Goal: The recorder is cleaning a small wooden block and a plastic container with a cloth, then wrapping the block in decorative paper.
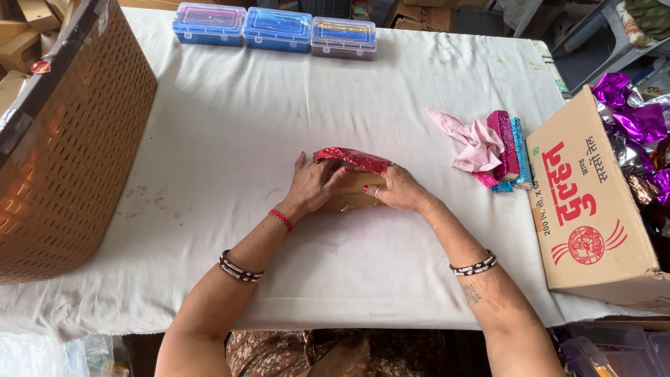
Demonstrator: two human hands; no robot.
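Observation:
In the middle of the white-clothed table lies a small tan box partly covered by shiny red foil paper. My left hand presses on the box's left side, fingers on the foil. On the box's right side rests my right hand, with its fingertips on the foil's edge. Both hands hold the box and foil together on the cloth.
A brown perforated basket fills the left. Three clear-lidded plastic boxes line the far edge. A pink cloth, wrapped pink and blue bars, and a cardboard carton holding purple and silver foil are at right.

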